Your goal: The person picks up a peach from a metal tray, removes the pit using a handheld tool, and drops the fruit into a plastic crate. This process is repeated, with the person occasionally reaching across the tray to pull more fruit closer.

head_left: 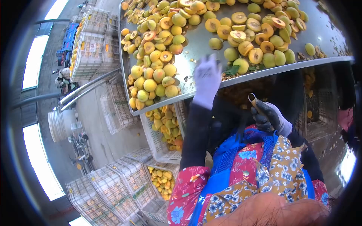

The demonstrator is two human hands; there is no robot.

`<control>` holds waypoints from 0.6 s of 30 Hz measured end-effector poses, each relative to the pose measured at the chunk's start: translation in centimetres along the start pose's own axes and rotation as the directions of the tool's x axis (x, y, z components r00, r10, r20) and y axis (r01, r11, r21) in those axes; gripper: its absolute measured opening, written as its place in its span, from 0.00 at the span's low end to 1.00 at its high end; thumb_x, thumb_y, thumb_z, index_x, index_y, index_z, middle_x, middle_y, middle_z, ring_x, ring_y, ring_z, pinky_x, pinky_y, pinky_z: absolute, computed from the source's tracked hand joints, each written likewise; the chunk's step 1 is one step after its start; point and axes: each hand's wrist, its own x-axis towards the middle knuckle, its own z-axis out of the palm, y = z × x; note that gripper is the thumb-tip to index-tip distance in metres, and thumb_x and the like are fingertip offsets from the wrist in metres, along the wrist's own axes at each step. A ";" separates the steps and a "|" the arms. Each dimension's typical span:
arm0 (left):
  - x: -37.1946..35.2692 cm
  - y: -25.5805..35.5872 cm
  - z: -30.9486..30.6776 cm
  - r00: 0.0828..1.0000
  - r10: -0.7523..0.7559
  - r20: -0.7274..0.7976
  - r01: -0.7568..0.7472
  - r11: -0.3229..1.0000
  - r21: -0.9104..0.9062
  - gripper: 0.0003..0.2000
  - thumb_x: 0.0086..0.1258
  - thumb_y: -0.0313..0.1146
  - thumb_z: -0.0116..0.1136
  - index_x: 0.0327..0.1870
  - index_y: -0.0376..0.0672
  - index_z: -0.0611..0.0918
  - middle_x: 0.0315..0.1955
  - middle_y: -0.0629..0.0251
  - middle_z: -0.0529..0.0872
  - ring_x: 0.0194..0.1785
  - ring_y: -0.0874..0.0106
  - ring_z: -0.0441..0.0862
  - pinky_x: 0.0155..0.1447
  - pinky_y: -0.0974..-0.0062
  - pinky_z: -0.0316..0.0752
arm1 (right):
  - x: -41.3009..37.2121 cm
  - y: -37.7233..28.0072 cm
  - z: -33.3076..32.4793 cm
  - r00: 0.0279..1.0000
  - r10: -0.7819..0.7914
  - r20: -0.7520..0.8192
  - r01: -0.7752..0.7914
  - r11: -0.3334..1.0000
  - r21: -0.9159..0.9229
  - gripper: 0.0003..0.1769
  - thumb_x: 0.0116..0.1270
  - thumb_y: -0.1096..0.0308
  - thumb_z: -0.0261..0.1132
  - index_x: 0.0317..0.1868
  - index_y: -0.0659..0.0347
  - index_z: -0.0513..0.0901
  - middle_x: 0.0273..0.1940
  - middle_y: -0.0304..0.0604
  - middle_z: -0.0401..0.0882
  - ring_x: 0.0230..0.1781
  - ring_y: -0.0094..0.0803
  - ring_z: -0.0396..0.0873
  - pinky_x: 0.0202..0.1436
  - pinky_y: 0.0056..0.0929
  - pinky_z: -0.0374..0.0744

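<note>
My left hand (207,77), in a pale glove with dark fingertips, is over the bare metal of the table (190,62), between two groups of fruit. Its fingers are somewhat blurred but look apart, with nothing visible in them. Whole yellow-green fruit (150,85) is heaped to its left. On its right lie cut halves (255,55) mixed with whole fruit, and a green leaf (232,70). My right hand (269,116), gloved in black and grey, is closed around a small tool with a metal loop (252,97), in front of my body below the table edge.
A raised metal rim (241,78) runs along the near table edge. Below the left corner stands a crate of fruit (166,126), with stacked crates (113,188) further down. More crates (88,52), a white bucket (62,126) and metal rails (88,87) are at the left.
</note>
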 end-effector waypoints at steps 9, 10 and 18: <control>2.4 -2.8 4.1 0.882 -0.125 0.455 0.472 0.229 -0.852 0.19 0.70 0.40 0.56 0.57 0.40 0.76 0.41 0.57 0.86 0.33 0.67 0.86 0.36 0.73 0.81 | -0.1 -0.5 1.1 0.907 -0.414 -0.075 0.353 0.846 -0.400 0.16 0.77 0.53 0.59 0.42 0.59 0.76 0.20 0.34 0.71 0.16 0.24 0.69 0.20 0.21 0.67; 0.9 -2.4 3.4 0.861 -0.041 0.507 0.508 0.000 -0.862 0.18 0.72 0.40 0.52 0.57 0.42 0.77 0.43 0.57 0.87 0.33 0.68 0.86 0.34 0.76 0.79 | 0.1 -0.4 1.2 0.871 -0.485 -0.080 0.402 0.797 -0.451 0.15 0.77 0.55 0.59 0.42 0.60 0.77 0.20 0.37 0.73 0.18 0.28 0.73 0.21 0.24 0.70; -7.4 4.9 1.8 0.750 -0.060 0.659 0.569 -0.450 -0.688 0.24 0.84 0.51 0.37 0.59 0.37 0.76 0.48 0.56 0.84 0.51 0.68 0.84 0.53 0.70 0.82 | -0.6 -1.3 2.4 0.710 -0.649 0.273 0.258 -0.120 -0.958 0.20 0.72 0.60 0.63 0.50 0.69 0.72 0.28 0.60 0.80 0.30 0.59 0.80 0.32 0.53 0.75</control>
